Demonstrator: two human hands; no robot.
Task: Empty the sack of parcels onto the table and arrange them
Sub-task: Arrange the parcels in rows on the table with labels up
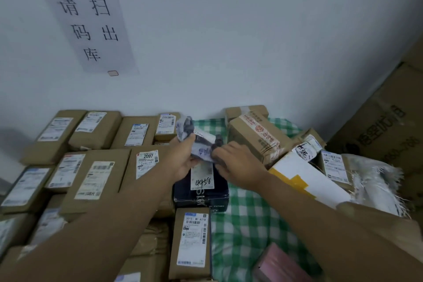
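Note:
Both my hands hold a small soft parcel (199,140) in a printed grey-blue plastic bag above the table's middle. My left hand (183,158) grips its left end and my right hand (238,162) grips its right end. Below them lies a dark navy box (201,197) with a white label marked 4458. Brown cardboard parcels (96,176) with white labels lie in rows on the left. A white woven sack (375,181) lies at the right edge. The green checked tablecloth (242,220) shows in the middle.
Loose parcels pile at the back right: a taped brown box (256,139) and a white box with yellow tape (304,178). A large carton (384,121) stands at the right. A pink parcel (279,263) lies at the front. A paper sign (89,20) hangs on the wall.

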